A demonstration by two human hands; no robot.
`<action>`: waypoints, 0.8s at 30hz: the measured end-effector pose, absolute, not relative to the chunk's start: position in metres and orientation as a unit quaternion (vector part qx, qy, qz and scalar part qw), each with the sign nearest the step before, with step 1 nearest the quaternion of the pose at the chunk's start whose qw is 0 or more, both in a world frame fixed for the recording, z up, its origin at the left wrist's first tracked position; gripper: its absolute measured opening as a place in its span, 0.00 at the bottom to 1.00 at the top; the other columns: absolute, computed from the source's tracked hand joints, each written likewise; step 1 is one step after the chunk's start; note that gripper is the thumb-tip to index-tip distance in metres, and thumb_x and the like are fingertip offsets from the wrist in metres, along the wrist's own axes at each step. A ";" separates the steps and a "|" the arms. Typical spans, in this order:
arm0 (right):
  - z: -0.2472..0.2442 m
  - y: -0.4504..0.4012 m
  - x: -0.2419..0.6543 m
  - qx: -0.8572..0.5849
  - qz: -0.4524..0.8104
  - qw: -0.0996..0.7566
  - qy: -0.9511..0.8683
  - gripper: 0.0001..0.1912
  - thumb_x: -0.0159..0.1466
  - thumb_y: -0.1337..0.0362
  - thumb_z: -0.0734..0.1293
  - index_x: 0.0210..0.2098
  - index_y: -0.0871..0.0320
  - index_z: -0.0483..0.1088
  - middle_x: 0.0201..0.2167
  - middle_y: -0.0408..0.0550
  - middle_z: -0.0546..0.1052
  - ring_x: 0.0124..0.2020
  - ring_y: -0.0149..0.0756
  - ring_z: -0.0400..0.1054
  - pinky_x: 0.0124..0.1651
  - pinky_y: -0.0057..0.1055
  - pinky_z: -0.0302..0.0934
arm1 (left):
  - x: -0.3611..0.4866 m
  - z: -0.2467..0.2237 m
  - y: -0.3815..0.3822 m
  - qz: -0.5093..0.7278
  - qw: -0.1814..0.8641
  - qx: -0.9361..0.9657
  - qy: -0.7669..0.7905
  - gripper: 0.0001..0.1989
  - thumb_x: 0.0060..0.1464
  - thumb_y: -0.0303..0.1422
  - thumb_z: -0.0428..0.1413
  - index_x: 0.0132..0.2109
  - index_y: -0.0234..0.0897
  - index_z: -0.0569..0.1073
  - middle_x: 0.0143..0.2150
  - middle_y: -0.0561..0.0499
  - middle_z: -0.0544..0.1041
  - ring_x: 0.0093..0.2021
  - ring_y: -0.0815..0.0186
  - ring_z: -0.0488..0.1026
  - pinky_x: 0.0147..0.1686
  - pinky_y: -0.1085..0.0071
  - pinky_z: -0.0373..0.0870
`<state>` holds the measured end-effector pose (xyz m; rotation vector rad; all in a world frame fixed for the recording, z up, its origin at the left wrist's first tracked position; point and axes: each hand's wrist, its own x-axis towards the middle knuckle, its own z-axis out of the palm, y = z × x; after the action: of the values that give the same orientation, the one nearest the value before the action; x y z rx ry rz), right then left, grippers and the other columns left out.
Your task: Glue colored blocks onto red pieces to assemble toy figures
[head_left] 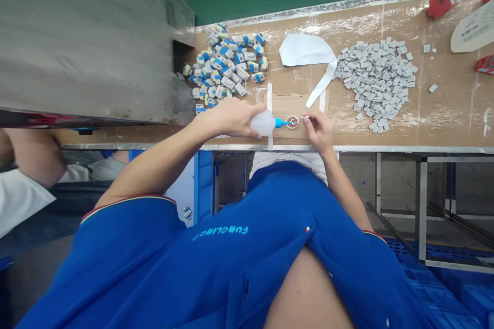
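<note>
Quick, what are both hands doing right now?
Left hand: closed around a blue-tipped bottle.
Right hand: closed, pinching a thin stick.

Brown, glossy cardboard-covered bench top (443, 131) across the frame's upper half: upper left of centre, a heap of small white, blue and yellow blocks (231, 64); upper centre, a white curved sheet (306, 51); upper right of centre, a heap of small light-grey rectangular pieces (380, 77); upper right, a red object (441, 3)

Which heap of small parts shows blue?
The left heap, just beyond the left hand holding the blue-tipped bottle; the right heap looks pale grey throughout.
</note>
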<state>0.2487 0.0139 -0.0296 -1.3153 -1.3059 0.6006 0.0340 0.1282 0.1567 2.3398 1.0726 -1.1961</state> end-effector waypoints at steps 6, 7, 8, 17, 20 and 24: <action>-0.029 0.015 0.248 -0.555 0.252 0.563 -0.557 0.24 0.77 0.40 0.65 0.41 0.52 0.80 0.33 0.48 0.84 0.30 0.38 0.74 0.33 0.37 0.69 | 0.035 0.158 0.128 -0.422 0.142 0.816 0.369 0.35 0.63 0.53 0.61 0.69 0.40 0.68 0.58 0.35 0.84 0.56 0.42 0.82 0.50 0.60 0.72; -0.030 0.015 0.248 -0.555 0.252 0.564 -0.558 0.24 0.77 0.40 0.65 0.41 0.52 0.80 0.33 0.48 0.84 0.29 0.38 0.73 0.33 0.37 0.68 | 0.036 0.159 0.128 -0.425 0.141 0.816 0.366 0.35 0.63 0.53 0.60 0.69 0.41 0.68 0.58 0.35 0.85 0.56 0.42 0.82 0.50 0.60 0.72; -0.030 0.015 0.248 -0.554 0.251 0.564 -0.558 0.24 0.77 0.40 0.65 0.41 0.52 0.80 0.33 0.47 0.84 0.29 0.37 0.73 0.33 0.37 0.68 | 0.036 0.159 0.129 -0.427 0.140 0.815 0.365 0.35 0.63 0.53 0.60 0.69 0.41 0.68 0.58 0.35 0.85 0.56 0.41 0.82 0.50 0.59 0.72; -0.030 0.015 0.248 -0.560 0.251 0.560 -0.557 0.25 0.77 0.39 0.64 0.41 0.51 0.81 0.33 0.48 0.84 0.30 0.39 0.74 0.34 0.38 0.70 | 0.040 0.160 0.128 -0.436 0.134 0.809 0.370 0.36 0.64 0.55 0.60 0.71 0.41 0.66 0.61 0.35 0.83 0.59 0.41 0.82 0.54 0.58 0.72; -0.030 0.015 0.248 -0.557 0.251 0.563 -0.557 0.25 0.77 0.39 0.64 0.41 0.52 0.81 0.33 0.48 0.84 0.30 0.39 0.73 0.34 0.38 0.70 | 0.040 0.159 0.128 -0.436 0.138 0.811 0.365 0.37 0.64 0.55 0.60 0.71 0.40 0.66 0.61 0.34 0.83 0.59 0.39 0.82 0.54 0.58 0.72; -0.030 0.015 0.248 -0.556 0.254 0.564 -0.556 0.26 0.77 0.39 0.64 0.40 0.52 0.81 0.32 0.48 0.83 0.29 0.38 0.73 0.34 0.38 0.70 | 0.039 0.159 0.129 -0.435 0.140 0.810 0.368 0.37 0.64 0.56 0.60 0.71 0.41 0.67 0.61 0.34 0.84 0.59 0.39 0.82 0.54 0.57 0.72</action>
<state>0.2482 0.0147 -0.0301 -1.3093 -1.3076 0.5970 0.0394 0.1289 0.1590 2.3397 1.0640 -1.2555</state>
